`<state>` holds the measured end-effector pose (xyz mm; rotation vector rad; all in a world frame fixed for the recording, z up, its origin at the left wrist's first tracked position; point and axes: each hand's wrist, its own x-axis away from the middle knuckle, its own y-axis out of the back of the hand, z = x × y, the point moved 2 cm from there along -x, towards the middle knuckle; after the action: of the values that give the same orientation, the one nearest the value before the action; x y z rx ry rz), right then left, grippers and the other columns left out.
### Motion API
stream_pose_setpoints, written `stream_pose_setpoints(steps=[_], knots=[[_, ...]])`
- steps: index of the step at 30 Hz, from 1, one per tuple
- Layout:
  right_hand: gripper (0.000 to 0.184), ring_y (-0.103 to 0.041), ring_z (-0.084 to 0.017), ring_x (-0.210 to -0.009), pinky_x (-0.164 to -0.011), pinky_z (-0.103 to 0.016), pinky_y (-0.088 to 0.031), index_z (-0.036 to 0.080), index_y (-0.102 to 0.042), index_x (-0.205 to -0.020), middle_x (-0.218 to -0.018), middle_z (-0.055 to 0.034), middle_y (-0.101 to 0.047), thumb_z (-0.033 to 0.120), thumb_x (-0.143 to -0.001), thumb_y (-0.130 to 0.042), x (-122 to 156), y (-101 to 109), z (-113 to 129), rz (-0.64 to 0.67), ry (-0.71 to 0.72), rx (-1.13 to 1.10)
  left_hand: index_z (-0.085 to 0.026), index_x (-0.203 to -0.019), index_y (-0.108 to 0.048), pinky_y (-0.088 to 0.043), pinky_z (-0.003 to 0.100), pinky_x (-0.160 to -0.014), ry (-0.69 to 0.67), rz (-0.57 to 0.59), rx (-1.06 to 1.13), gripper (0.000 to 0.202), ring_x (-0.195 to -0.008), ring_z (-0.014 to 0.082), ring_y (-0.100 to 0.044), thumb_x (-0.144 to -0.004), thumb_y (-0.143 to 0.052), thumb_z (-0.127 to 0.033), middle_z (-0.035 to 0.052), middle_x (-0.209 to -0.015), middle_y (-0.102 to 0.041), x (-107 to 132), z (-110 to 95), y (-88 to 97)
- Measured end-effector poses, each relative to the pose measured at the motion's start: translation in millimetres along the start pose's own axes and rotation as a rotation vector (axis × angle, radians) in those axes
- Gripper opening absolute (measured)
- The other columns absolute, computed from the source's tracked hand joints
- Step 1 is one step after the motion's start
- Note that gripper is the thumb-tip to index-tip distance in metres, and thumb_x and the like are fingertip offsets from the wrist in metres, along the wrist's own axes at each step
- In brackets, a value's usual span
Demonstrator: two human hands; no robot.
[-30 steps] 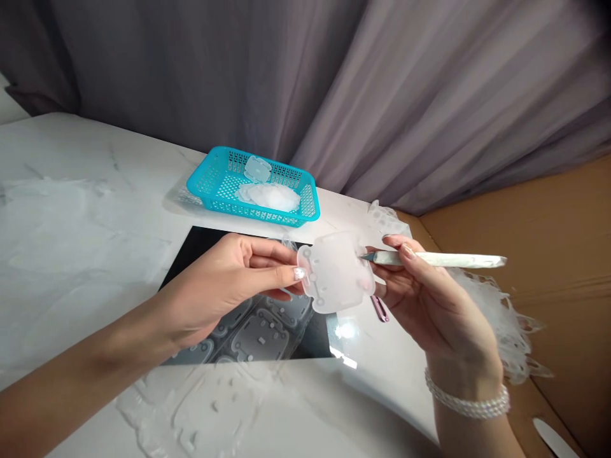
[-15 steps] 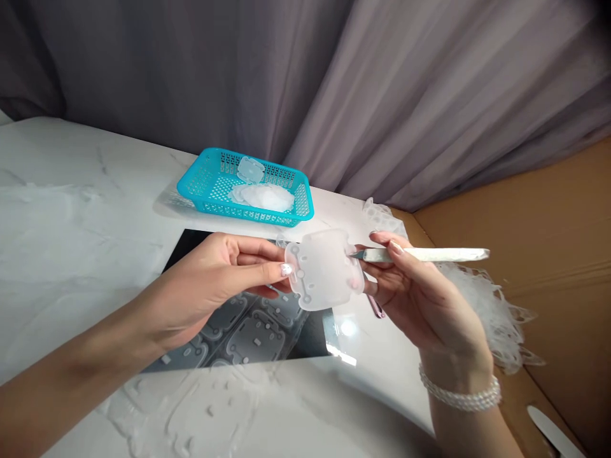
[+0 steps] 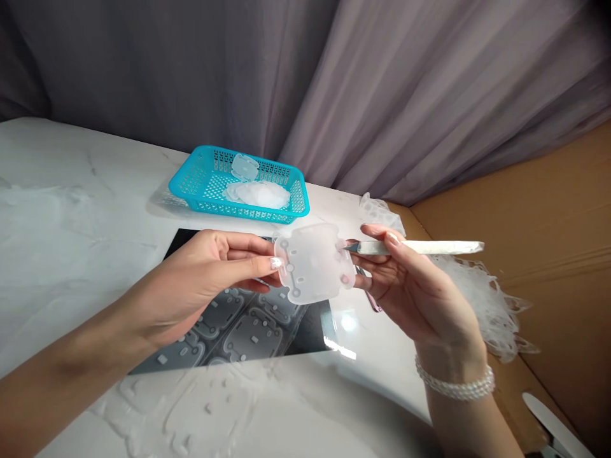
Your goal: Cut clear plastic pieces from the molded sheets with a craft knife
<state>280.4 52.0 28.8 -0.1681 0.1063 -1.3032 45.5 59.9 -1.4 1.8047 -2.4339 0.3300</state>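
Note:
My left hand pinches the left edge of a translucent white silicone pad with small holes, held above the table. My right hand grips a white-wrapped knife like a pen, its tip touching the pad's right edge; its lower fingers support the pad. A pink tool shows partly below the right fingers. Under the hands lies a dark sheet covered by a clear moulded sheet of pad shapes.
A teal basket with several cut pads stands at the back of the marble table. A heap of white trimmings lies by a cardboard box on the right. A blade rests at lower right. Grey curtain behind.
Both hands and the pad have shifted slightly left and up in view; the knife tip stays at the pad's right edge. The grips are unchanged.

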Motion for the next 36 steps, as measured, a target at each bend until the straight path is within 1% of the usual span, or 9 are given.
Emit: stream_pose_setpoints(steps=[10, 14, 19, 20, 23, 26, 30, 34, 36], knots=[[0.022, -0.07, -0.021, -0.103, -0.083, -0.037, -0.062, 0.031, -0.07, -0.106, -0.105, -0.0028, -0.075, 0.039, -0.095, -0.053, -6, 5, -8, 0.008, -0.012, -0.016, -0.017, -0.091, -0.072, -0.061, 0.029, -0.069, -0.027, -0.004, 0.035, 0.022, -0.089, 0.0218, -0.071, -0.08, -0.071, -0.035, 0.0076, -0.096, -0.074, -3, 1, 0.6], [0.025, -0.066, -0.022, -0.113, -0.091, -0.038, -0.059, 0.027, -0.069, -0.11, -0.113, -0.0061, -0.073, 0.039, -0.096, -0.052, -15, 19, -12, -0.085, 0.012, -0.014, -0.018, -0.089, -0.061, -0.06, 0.032, -0.081, -0.156, -0.192, 0.021, 0.021, -0.082, 0.0178, -0.072, -0.079, -0.071, -0.034, 0.0003, -0.08, -0.071, -23, -7, 26.0], [0.027, -0.063, -0.023, -0.118, -0.093, -0.037, -0.059, 0.025, -0.069, -0.113, -0.114, -0.0083, -0.072, 0.038, -0.095, -0.055, -23, 31, -18, -0.13, 0.056, -0.005, -0.017, -0.095, -0.062, -0.056, 0.036, -0.087, -0.555, -0.582, -0.592, 0.016, -0.09, 0.0219, -0.072, -0.086, -0.057, -0.029, 0.0068, -0.096, -0.073, -83, -30, 72.7], [0.027, -0.063, -0.024, -0.117, -0.092, -0.037, -0.059, 0.024, -0.069, -0.113, -0.114, -0.0088, -0.072, 0.038, -0.095, -0.055, -24, 31, -20, -0.129, 0.062, -0.002, -0.016, -0.099, -0.064, -0.054, 0.038, -0.092, -0.585, -0.557, -0.805, 0.02, -0.1, 0.023, -0.07, -0.088, -0.051, -0.027, 0.0093, -0.104, -0.073, -96, -31, 76.3], [0.028, -0.063, -0.025, -0.115, -0.09, -0.037, -0.06, 0.024, -0.07, -0.113, -0.118, -0.0088, -0.069, 0.04, -0.093, -0.058, -24, 30, -27, -0.14, 0.08, 0.031, -0.014, -0.104, -0.07, -0.046, 0.045, -0.102, -0.537, -0.444, -1.0, 0.025, -0.111, 0.0284, -0.065, -0.083, -0.058, -0.023, 0.011, -0.107, -0.074, -115, -20, 78.0], [0.03, -0.064, -0.024, -0.11, -0.085, -0.038, -0.062, 0.025, -0.071, -0.112, -0.124, -0.0079, -0.066, 0.044, -0.093, -0.058, -24, 23, -35, -0.159, 0.099, 0.142, -0.013, -0.111, -0.07, -0.041, 0.045, -0.108, -0.519, -0.322, -1.077, 0.031, -0.12, 0.0287, -0.06, -0.084, -0.056, -0.019, 0.0119, -0.117, -0.071, -96, -1, 60.3], [0.035, -0.067, -0.021, -0.097, -0.084, -0.038, -0.061, 0.024, -0.072, -0.11, -0.128, -0.0072, -0.063, 0.049, -0.093, -0.054, -21, 7, -53, -0.072, 0.07, 0.336, -0.01, -0.116, -0.066, -0.037, 0.043, -0.113, -0.687, -0.16, -1.313, 0.033, -0.135, 0.0269, -0.046, -0.094, -0.043, -0.014, 0.0153, -0.134, -0.06, -35, 26, 20.3], [0.038, -0.068, -0.019, -0.086, -0.089, -0.041, -0.055, 0.024, -0.071, -0.111, -0.113, -0.0068, -0.069, 0.051, -0.095, -0.049, -25, -6, -84, 0.067, 0.005, 0.509, -0.008, -0.12, -0.063, -0.049, 0.043, -0.103, -0.753, 0.059, -1.485, 0.032, -0.123, 0.0278, -0.057, -0.096, -0.042, -0.016, 0.0163, -0.126, -0.064, 19, 62, -10.8], [0.039, -0.068, -0.019, -0.084, -0.088, -0.042, -0.054, 0.023, -0.072, -0.108, -0.104, -0.0066, -0.07, 0.051, -0.096, -0.048, -31, -4, -98, 0.031, 0.036, 0.551, -0.009, -0.121, -0.062, -0.052, 0.043, -0.098, -0.734, 0.097, -1.533, 0.032, -0.123, 0.0288, -0.057, -0.096, -0.043, -0.017, 0.0166, -0.126, -0.064, 34, 77, -18.4]])
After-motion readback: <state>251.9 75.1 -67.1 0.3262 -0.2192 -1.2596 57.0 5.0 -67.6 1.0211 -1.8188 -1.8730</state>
